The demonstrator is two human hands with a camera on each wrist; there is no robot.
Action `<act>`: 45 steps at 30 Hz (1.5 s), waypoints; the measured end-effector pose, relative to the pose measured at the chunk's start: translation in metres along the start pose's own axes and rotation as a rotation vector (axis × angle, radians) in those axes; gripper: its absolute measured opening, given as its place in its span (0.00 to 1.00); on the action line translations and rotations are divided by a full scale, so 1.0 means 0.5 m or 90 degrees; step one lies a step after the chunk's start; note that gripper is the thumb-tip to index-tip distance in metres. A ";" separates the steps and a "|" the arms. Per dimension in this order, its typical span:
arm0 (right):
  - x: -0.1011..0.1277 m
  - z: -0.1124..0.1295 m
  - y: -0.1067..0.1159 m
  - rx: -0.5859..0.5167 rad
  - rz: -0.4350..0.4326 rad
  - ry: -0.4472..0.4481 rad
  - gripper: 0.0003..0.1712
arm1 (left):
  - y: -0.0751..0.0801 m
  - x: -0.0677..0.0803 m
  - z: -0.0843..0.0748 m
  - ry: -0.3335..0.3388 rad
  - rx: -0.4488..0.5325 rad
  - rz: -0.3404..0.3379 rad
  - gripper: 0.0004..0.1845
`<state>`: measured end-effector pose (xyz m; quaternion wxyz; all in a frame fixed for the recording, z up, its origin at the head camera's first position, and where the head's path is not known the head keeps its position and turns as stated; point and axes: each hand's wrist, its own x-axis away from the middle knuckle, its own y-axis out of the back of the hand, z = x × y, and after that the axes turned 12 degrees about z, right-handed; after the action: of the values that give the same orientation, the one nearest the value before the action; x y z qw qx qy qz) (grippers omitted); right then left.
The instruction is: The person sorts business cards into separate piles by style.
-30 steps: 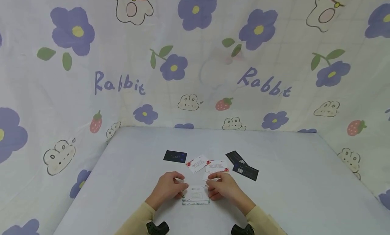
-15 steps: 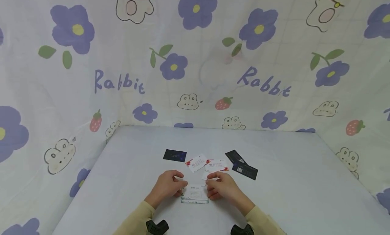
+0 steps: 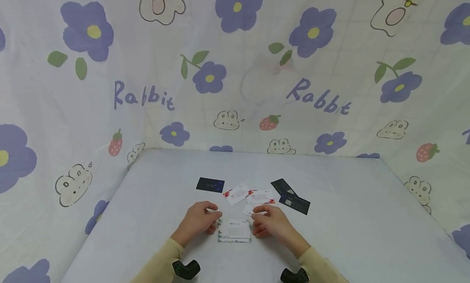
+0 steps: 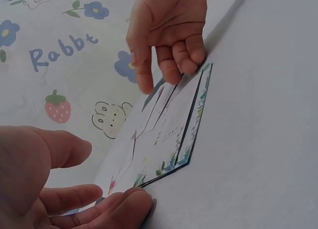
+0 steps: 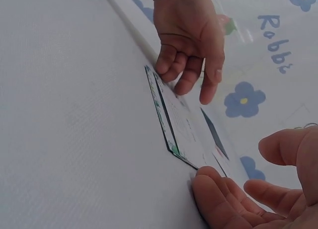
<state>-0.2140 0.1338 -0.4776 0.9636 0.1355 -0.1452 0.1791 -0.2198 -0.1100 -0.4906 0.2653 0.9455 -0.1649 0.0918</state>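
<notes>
Two overlapping white business cards with green leafy borders lie on the table between both hands, one showing as a strip along the near edge of the other. At their left side is my left hand, fingers loosely bent, thumb raised apart from them; in the left wrist view its fingertips are right at the card's corner. My right hand mirrors it on the other side, with fingertips beside the cards' edge and thumb lifted away. Neither hand pinches the cards.
Beyond the hands lie white cards with red flowers, another white card partly behind the right hand, a black card at left and two overlapping black cards at right. A patterned curtain encloses the table.
Both hands have moved slightly outward from the leafy cards, and the thumbs now stand clear of their sides. The cards stay stacked in place; the view has tilted slightly.
</notes>
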 end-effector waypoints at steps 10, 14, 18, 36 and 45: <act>0.024 0.013 0.068 -0.012 -0.015 0.017 0.24 | 0.045 0.002 0.010 0.006 0.039 -0.056 0.21; 0.033 0.026 0.110 -0.026 -0.022 0.027 0.26 | 0.068 0.007 0.004 0.005 0.070 -0.069 0.20; 0.042 0.027 0.142 -0.039 -0.018 0.031 0.27 | 0.084 0.013 -0.002 0.010 0.083 -0.072 0.20; 0.047 0.020 0.176 -0.062 -0.008 0.013 0.31 | 0.082 0.004 -0.005 0.029 0.099 -0.071 0.19; 0.044 0.015 0.180 -0.057 -0.004 0.006 0.31 | 0.085 -0.001 -0.012 0.022 0.094 -0.062 0.20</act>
<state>-0.2307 0.2192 -0.4444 0.9700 0.0919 -0.1477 0.1700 -0.2359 -0.1408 -0.4654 0.2019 0.9676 -0.1071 0.1070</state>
